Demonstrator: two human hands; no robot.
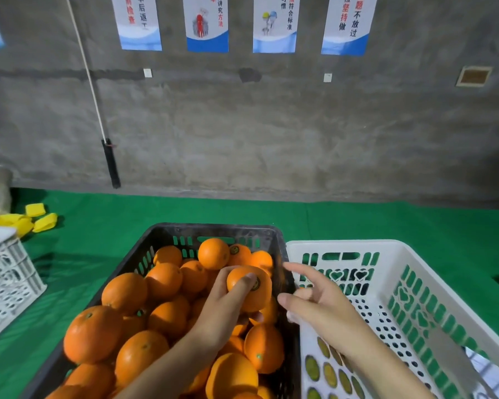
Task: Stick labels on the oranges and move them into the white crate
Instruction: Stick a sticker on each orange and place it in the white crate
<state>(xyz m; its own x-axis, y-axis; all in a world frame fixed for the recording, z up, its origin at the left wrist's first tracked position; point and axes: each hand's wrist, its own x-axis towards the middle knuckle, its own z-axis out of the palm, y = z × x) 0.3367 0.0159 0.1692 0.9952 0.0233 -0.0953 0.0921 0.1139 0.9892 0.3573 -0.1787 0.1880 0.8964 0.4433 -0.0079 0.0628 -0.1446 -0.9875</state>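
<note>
Risk: the held orange [249, 287] could slip back into the black crate [283, 254], since only fingertips and thumb pinch it above the pile.
Risk, label: the dark sticker [255, 283] may lift if the thumb drags across it; its edge is too small to judge.
Left grip: left hand [228, 300] closed around the orange, thumb lying beside the sticker.
Right grip: right hand [317, 300] open, fingers spread, holding nothing, hovering over the seam between the crates.
Orange location: raised over the black crate, near its right wall.
White crate [386, 246]: just beside on the counter [98, 226]; label sheet [329, 370] lies inside, no oranges visible.
</note>
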